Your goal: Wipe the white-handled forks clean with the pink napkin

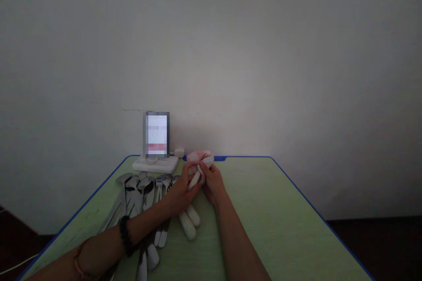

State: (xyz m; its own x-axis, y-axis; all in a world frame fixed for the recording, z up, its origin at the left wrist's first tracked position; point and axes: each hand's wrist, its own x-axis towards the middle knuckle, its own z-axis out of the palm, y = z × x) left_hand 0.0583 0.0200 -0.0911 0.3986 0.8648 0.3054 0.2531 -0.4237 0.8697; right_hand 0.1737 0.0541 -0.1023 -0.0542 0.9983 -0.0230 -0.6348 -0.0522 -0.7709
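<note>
Head camera, looking down over the green table (263,210): we are gripping a pale handle (195,179) in our left hand (183,192), fingers curled around it, while our right hand (214,184) is pinching a pink-and-white cloth (197,156) with the thumb pressing on top. Both are sitting between our hands near the table's far edge, with the cloth bunching at the handle's upper end; whatever that end carries is hiding in the folds, so we cannot tell its shape. To our judgement we are rubbing a piece of cutlery, and doing it well would mean anchoring the handle firmly on the left, letting the right thumb do the pressing, and turning the piece so that both faces are meeting clean folds. Should the hidden end be pointed or edged, we would want several layers shielding our fingers. Our left forearm is crossing above the metal cutlery (146,184), and two more pale handles (187,227) are lying just below that hand, so we would be wise to be lifting the elbow. Behind, a phone (156,135) is standing on a white base (156,164).
</note>
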